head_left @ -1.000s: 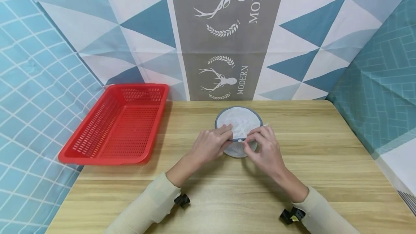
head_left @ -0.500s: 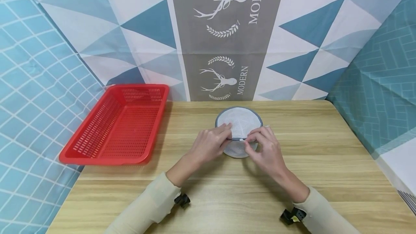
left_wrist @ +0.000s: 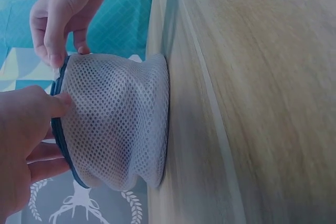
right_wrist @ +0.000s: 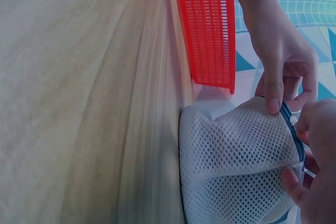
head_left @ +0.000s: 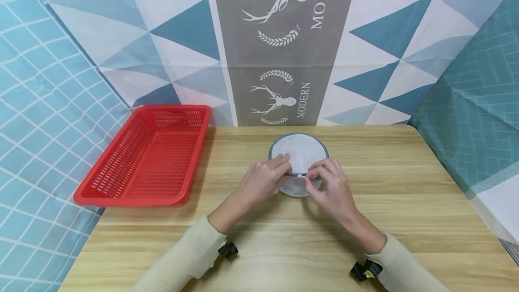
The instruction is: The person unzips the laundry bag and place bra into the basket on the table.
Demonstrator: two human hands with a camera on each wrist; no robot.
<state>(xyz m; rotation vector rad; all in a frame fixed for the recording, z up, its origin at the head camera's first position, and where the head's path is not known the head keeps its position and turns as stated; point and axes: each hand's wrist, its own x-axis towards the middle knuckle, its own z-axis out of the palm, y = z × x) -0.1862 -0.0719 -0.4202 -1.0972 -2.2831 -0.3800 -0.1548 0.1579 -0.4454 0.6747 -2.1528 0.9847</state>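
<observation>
While the white mesh bag [head_left: 298, 148] stands on the worktop [head_left: 284, 242], the grip of the left hand [head_left: 263, 177] pinches its dark blue edge. The right hand [head_left: 333, 188] has its grip pinching this same edge, just beside a small white pull [head_left: 300, 175]. At the left, well apart, is the red basket [head_left: 129, 201].

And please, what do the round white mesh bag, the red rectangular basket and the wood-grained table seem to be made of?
Round white mesh bag: synthetic fabric, probably polyester, matte; open cells and folds show.
Red rectangular slotted basket: likely moulded plastic, smooth; even colour, regular slots.
Pale brown table: wood or printed laminate, faintly shiny; grain alone cannot settle it.
</observation>
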